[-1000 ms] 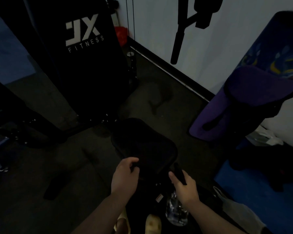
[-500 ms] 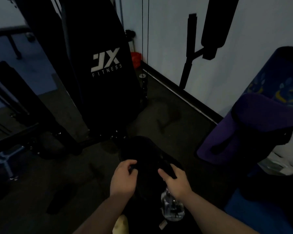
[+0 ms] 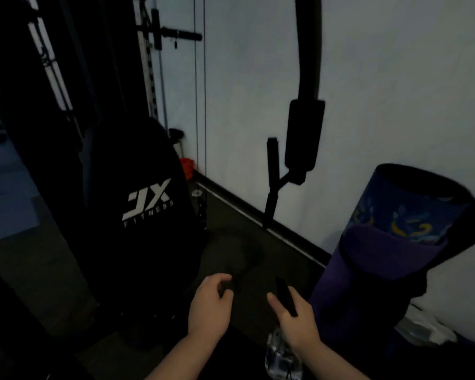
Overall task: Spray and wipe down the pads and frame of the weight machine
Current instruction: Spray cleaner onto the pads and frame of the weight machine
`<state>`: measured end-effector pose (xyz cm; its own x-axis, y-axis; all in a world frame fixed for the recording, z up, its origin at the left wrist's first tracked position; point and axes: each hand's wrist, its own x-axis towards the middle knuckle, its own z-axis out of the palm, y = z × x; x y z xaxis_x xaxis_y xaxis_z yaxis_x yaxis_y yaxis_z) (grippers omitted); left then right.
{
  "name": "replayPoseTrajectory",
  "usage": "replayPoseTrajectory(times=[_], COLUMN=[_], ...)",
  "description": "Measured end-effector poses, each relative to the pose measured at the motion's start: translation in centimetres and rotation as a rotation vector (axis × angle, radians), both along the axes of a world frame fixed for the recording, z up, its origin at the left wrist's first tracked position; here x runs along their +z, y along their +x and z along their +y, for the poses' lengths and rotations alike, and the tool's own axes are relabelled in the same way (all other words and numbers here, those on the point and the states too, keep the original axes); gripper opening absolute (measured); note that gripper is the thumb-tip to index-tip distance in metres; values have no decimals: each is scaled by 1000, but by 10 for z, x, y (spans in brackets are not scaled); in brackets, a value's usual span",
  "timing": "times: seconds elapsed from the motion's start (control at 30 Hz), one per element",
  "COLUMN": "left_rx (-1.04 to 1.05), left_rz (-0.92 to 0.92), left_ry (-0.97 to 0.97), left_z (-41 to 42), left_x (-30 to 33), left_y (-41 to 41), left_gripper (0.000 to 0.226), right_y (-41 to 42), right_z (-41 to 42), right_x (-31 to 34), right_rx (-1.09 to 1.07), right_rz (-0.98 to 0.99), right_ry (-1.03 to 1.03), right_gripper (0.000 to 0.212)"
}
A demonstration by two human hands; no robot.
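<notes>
The room is dim. The weight machine's black back pad [image 3: 146, 204] with a white JX Fitness logo stands at centre left. Its frame uprights [image 3: 146, 64] and cables rise behind it. A black arm with a roller pad [image 3: 303, 135] hangs in front of the white wall. My left hand [image 3: 210, 305] is curled and pinches something dark [image 3: 226, 287], apparently a cloth, hard to make out. My right hand [image 3: 296, 320] grips the black head of a clear spray bottle [image 3: 283, 355], which hangs below it. Both hands are low in the view, in front of the back pad and apart from it.
Rolled exercise mats [image 3: 395, 242], purple and patterned blue, lean against the wall at the right. A dark baseboard [image 3: 258, 215] runs along the wall's foot. The floor [image 3: 242, 256] is dark with a stain. A small red object [image 3: 187, 165] sits in the far corner.
The view has tilted up and the black seat pad has dropped out of sight. Both hands have lifted off it; the right hand has drawn back to the right with the bottle.
</notes>
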<state>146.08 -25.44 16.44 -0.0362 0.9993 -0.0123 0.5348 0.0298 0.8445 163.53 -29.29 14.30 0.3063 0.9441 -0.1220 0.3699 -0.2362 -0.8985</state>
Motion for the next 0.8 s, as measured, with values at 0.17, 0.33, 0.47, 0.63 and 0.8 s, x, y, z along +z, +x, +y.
replayPoseTrajectory(times=[0.17, 0.33, 0.47, 0.63, 0.8], left_rx=[-93, -146, -162, -190, -166], left_rz=[-26, 6, 37, 34, 47], left_ry=[116, 174, 156, 87, 62], left_z=[64, 104, 121, 133, 137], left_x=[37, 55, 47, 24, 13], left_y=[15, 25, 31, 29, 29], left_gripper=[28, 31, 31, 28, 30], right_y=[11, 12, 7, 5, 5], right_z=[54, 95, 112, 117, 120], right_x=[40, 45, 39, 21, 12], right_rx=[-48, -101, -139, -153, -109], right_rz=[-53, -111, -146, -122, -169], right_ry=[171, 207, 183, 135, 108], right_gripper=[6, 10, 9, 9, 9])
